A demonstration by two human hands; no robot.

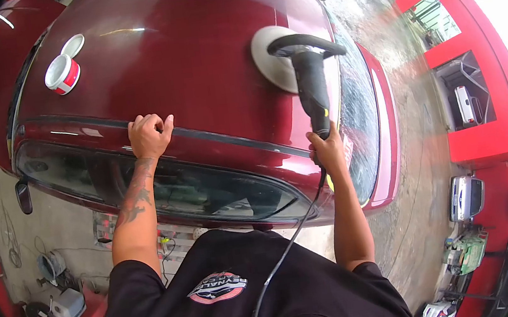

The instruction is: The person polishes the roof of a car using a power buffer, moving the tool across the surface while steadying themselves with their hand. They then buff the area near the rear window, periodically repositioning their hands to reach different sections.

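Observation:
In the head view, my right hand [327, 147] is wrapped around the rear grip of a black rotary polisher [310, 82]. Its round whitish pad [269, 61] lies against the dark red car roof [190, 52] near the windshield side, blurred as if spinning. A curved front handle [300, 42] sits over the pad, with no hand on it. From the grip, a black power cord [273, 274] runs down across my shirt. My left hand [151, 135] rests closed on the roof's edge by the black trim strip [213, 137]; nothing shows in its curled fingers.
An open white-and-red tub [63, 74] stands on the roof at the left, its lid [73, 46] beside it. Side windows [207, 189] and a mirror [23, 197] are below. Equipment [57, 309] sits at lower left. Parked cars [465, 198] and a red wall [471, 68] are at right.

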